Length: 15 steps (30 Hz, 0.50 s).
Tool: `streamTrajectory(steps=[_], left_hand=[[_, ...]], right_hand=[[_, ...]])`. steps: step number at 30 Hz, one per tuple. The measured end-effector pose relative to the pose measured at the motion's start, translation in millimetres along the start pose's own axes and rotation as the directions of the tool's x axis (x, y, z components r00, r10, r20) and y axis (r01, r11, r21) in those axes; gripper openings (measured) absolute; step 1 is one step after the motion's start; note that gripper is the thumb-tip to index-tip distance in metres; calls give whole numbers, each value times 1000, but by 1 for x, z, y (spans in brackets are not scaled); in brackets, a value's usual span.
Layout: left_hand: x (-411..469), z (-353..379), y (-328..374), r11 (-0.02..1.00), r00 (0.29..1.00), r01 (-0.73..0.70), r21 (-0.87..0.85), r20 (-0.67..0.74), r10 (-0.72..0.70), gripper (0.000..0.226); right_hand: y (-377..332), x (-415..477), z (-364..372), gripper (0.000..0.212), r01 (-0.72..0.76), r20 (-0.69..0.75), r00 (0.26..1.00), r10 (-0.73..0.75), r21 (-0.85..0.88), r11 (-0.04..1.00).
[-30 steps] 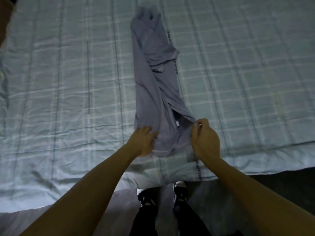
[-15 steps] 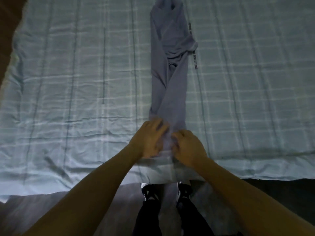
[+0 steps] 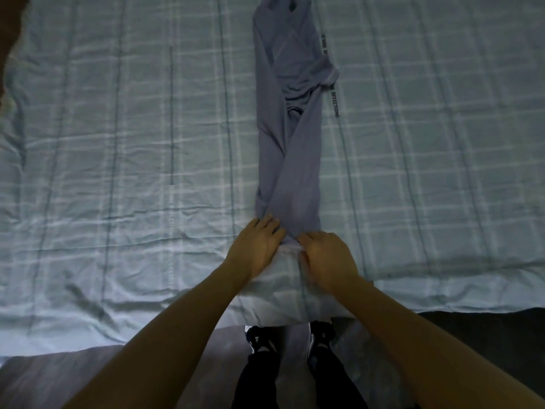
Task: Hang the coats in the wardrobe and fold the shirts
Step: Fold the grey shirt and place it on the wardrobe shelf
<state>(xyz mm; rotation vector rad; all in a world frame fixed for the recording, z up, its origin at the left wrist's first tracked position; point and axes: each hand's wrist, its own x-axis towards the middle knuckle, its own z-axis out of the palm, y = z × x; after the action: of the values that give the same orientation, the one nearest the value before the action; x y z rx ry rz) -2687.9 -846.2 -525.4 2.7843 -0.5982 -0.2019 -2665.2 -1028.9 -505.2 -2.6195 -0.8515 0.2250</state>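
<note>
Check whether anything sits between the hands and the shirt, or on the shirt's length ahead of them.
Nothing visible does. The left hand rests on the near end of the shirt, and the right hand pinches its hem. The rest of the shirt lies as a bare narrow strip on the bed.

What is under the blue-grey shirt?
The plaid bedsheet, showing all around the blue-grey shirt lying on it. The left hand rests on the near hem, the right hand pinches it, covering that edge.
</note>
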Motion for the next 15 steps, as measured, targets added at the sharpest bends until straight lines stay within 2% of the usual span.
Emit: streamTrajectory(steps=[3, 5, 8, 10, 11, 13, 15], left_hand=[[-7, -23, 9, 980, 990, 69, -188, 135, -44, 16], [-16, -40, 25, 964, 935, 169, -204, 342, -91, 18], [-28, -66, 57, 963, 742, 229, -144, 666, -77, 25], [-25, -81, 73, 947, 638, 263, -182, 769, -30, 24], [-20, -91, 75, 938, 607, 290, -191, 794, -26, 21], [-3, -110, 72, 931, 618, 315, -184, 784, -55, 12], [20, -127, 60, 937, 702, 316, -149, 701, -126, 12]], right_hand=[[-9, 0, -28, 24, 22, 141, 990, -19, -22, 1000], [-23, -7, -47, 11, -10, 327, 944, 35, -78, 997], [-39, -24, -65, 38, -84, 677, 727, 117, -82, 993], [-43, -27, -73, 40, -97, 794, 600, 97, -48, 994], [-42, -24, -78, 38, -99, 812, 575, 97, -48, 994], [-34, -9, -91, 41, -122, 800, 587, 124, -64, 990], [-23, 13, -107, 40, -191, 696, 695, 180, -62, 980]])
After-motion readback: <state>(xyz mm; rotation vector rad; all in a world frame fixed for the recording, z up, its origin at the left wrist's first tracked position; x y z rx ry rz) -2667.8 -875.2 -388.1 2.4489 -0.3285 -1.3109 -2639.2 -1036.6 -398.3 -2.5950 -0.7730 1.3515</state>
